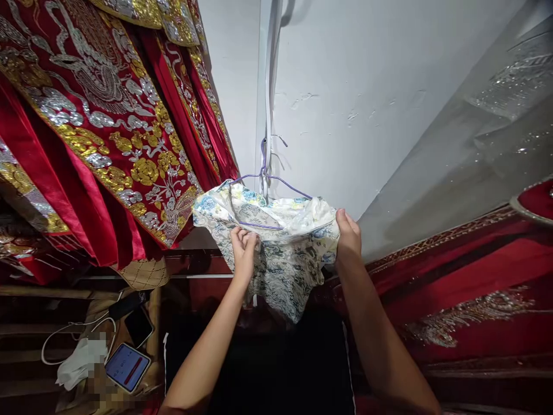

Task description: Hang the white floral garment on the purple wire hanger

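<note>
Against a white wall (367, 86), the floral garment (280, 253) hung on a purple wire hanger (276, 178) (red embroidered robes (108, 127) alongside), left hand (243, 245) pinching its front, right hand (348, 233) gripping its edge.

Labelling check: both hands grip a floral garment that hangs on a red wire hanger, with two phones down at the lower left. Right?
Not quite. The head view shows the wire hanger is purple, not red. The rest holds: the left hand and right hand both grip the floral garment on it, and two phones lie at the lower left.
</note>
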`<state>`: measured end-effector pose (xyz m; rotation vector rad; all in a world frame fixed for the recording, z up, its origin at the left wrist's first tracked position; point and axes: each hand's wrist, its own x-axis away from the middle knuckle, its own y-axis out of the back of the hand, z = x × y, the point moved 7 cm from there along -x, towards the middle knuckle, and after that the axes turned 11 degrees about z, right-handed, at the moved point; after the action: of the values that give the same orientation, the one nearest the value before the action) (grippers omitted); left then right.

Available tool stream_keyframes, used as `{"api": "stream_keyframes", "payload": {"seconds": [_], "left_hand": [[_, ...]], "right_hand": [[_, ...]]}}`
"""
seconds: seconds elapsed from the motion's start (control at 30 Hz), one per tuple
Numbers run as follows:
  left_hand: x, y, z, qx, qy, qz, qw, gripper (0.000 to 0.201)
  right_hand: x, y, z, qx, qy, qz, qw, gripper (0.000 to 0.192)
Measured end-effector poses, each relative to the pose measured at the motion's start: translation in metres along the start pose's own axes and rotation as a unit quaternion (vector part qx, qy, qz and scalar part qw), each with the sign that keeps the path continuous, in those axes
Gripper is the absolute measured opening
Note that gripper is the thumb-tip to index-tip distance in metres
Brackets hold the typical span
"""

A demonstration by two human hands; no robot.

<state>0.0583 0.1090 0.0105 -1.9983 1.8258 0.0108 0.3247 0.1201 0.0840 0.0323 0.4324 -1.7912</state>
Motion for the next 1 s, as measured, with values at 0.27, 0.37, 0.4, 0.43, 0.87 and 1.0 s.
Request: {"api": "stream_keyframes", "payload": {"seconds": [0.27, 0.37, 0.4, 0.43, 0.87, 1.0], "left_hand": [[-0.006, 0.01, -0.014, -0.097, 0.033, 0.034, 0.994, 0.033], [0.022, 0.007, -0.009, -0.084, 0.056, 0.089, 0.991, 0.03], [0.033, 0.003, -0.007, -0.075, 0.066, 0.115, 0.988, 0.027], [0.044, 0.0, -0.006, -0.064, 0.078, 0.14, 0.985, 0.025], [0.069, 0.003, -0.053, -0.038, 0.113, 0.172, 0.978, 0.022], [0.072, -0.001, -0.046, 0.015, 0.12, 0.155, 0.981, 0.02]], "right_hand": [[0.015, 0.023, -0.024, 0.071, 0.044, -0.084, 0.993, 0.048], [0.066, 0.023, -0.039, 0.189, 0.118, -0.175, 0.959, 0.046], [0.081, 0.014, -0.049, 0.208, 0.106, -0.163, 0.959, 0.039], [0.092, 0.0, -0.064, 0.205, 0.068, -0.106, 0.971, 0.03], [0.123, -0.094, -0.119, 0.017, -0.191, 0.242, 0.951, 0.046], [0.132, -0.094, -0.108, -0.046, -0.199, 0.248, 0.947, 0.04]]}}
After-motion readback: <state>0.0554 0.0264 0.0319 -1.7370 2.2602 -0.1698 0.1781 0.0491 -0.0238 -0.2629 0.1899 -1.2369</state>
